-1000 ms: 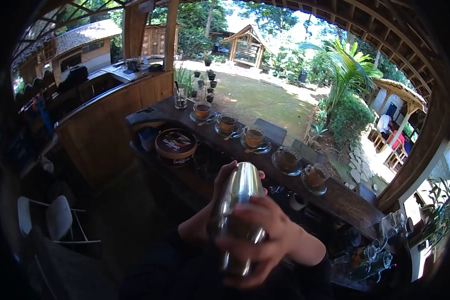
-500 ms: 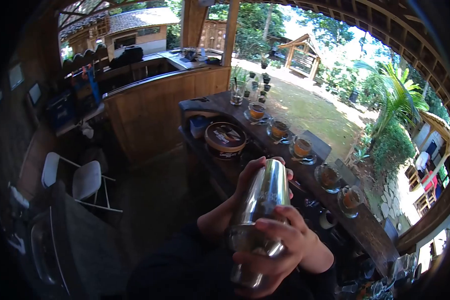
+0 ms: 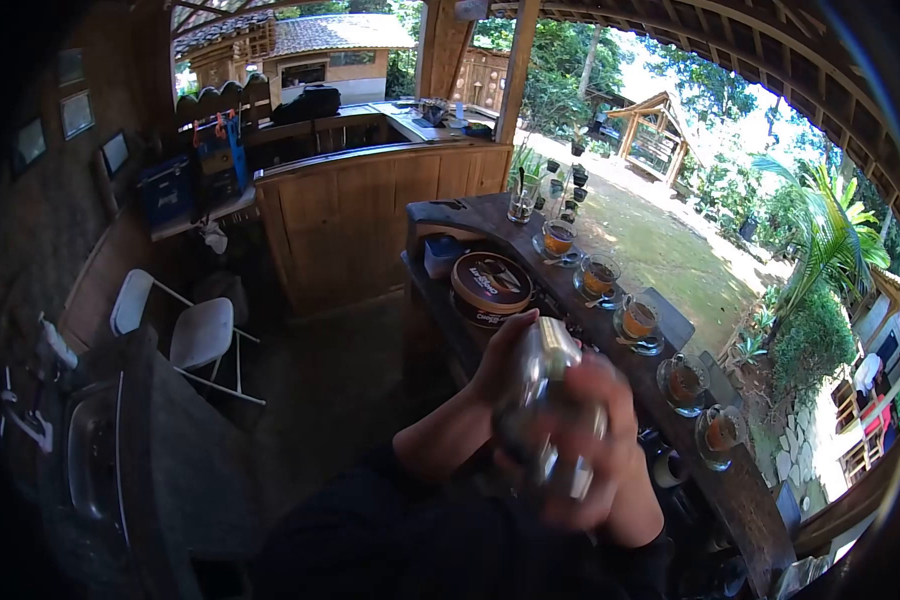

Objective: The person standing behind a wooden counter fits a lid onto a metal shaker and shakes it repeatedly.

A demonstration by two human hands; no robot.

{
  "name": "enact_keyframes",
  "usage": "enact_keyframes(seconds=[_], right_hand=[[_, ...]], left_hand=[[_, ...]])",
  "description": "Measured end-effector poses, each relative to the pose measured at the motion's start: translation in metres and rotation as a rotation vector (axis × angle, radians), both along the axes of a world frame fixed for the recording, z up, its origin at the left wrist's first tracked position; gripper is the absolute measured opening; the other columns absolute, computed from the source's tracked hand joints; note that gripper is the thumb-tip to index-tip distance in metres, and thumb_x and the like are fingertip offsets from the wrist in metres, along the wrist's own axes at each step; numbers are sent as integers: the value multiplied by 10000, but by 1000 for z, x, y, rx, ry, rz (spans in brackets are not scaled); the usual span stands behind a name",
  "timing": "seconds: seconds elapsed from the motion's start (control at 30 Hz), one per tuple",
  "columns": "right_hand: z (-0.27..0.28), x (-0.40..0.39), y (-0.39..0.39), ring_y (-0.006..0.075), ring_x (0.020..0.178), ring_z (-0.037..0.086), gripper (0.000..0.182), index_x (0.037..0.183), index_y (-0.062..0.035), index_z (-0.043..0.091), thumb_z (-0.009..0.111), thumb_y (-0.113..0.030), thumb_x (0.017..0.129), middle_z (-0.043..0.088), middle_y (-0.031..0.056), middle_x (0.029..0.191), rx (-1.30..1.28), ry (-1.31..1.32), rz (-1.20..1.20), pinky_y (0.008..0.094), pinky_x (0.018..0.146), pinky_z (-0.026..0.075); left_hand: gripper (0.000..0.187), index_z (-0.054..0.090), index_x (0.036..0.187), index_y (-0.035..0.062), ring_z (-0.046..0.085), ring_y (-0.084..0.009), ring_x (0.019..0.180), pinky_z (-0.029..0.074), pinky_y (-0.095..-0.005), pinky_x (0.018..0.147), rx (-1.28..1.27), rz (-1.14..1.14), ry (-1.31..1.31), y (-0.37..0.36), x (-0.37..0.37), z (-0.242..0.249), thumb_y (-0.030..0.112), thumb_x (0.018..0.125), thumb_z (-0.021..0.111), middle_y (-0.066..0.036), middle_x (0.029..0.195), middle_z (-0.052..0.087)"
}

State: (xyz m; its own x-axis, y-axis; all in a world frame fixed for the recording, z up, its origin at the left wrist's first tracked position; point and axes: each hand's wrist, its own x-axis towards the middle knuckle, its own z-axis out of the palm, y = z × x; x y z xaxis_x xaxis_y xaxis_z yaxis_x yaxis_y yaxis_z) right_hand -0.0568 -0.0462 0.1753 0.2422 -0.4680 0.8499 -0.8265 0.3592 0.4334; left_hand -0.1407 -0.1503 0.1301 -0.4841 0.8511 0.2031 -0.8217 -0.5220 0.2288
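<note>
A shiny metal shaker [image 3: 548, 375], smeared by motion, is held between both hands above my lap, beside the dark wooden counter. My left hand [image 3: 508, 360] wraps round its upper left side, with much of the hand hidden behind the metal. Blurred fingers of my right hand [image 3: 605, 430] are closed round the shaker's lower right side. Just beyond the shaker, a round brown tub [image 3: 491, 284] with a printed lid sits on a lower shelf of the counter.
Along the counter [image 3: 740, 515] stand several glass cups of amber drink on saucers, such as the nearest cup [image 3: 720, 432]. A tall glass [image 3: 522, 200] is at the far end. On the left are a white folding chair [image 3: 202, 333] and a sink [image 3: 95, 455].
The shaker has tilted and become blurred, with both hands still round it. The view has shifted, so the counter, chair and background appear further right.
</note>
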Motion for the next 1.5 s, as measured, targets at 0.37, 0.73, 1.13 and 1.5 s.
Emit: enact_keyframes(seconds=[0.37, 0.73, 1.13, 1.5], right_hand=[[25, 19, -7, 329, 1030, 514, 319, 1073, -327, 556, 551, -453, 780, 535, 65, 1088, 81, -188, 132, 542, 864, 400], [31, 21, -1, 387, 1088, 487, 523, 1043, -351, 533, 764, -276, 580, 527, 64, 1163, 270, -272, -56, 497, 824, 461], [27, 20, 4, 369, 1079, 501, 532, 1036, -208, 568, 768, -342, 562, 509, 80, 1146, 93, -619, -73, 505, 870, 429], [20, -4, -6, 352, 1042, 521, 630, 1107, -156, 560, 829, -284, 552, 476, 181, 1172, -62, -657, -124, 433, 891, 426]], left_hand=[[413, 533, 1063, 77, 624, -285, 831, 511, -431, 775, 1, 103, 102, -1, -3, 0, 426, 843, 512, -152, 989, 605], [415, 560, 1049, 89, 629, -292, 803, 525, -417, 742, 167, -52, 196, 16, -18, 2, 447, 850, 496, -134, 936, 614], [425, 545, 1065, 78, 617, -244, 837, 506, -400, 791, -82, 90, -6, 2, -9, -4, 441, 846, 521, -111, 927, 609], [436, 514, 1156, 71, 609, -253, 951, 535, -404, 763, 117, -110, -40, 0, -18, -43, 415, 894, 459, -118, 1099, 581]])
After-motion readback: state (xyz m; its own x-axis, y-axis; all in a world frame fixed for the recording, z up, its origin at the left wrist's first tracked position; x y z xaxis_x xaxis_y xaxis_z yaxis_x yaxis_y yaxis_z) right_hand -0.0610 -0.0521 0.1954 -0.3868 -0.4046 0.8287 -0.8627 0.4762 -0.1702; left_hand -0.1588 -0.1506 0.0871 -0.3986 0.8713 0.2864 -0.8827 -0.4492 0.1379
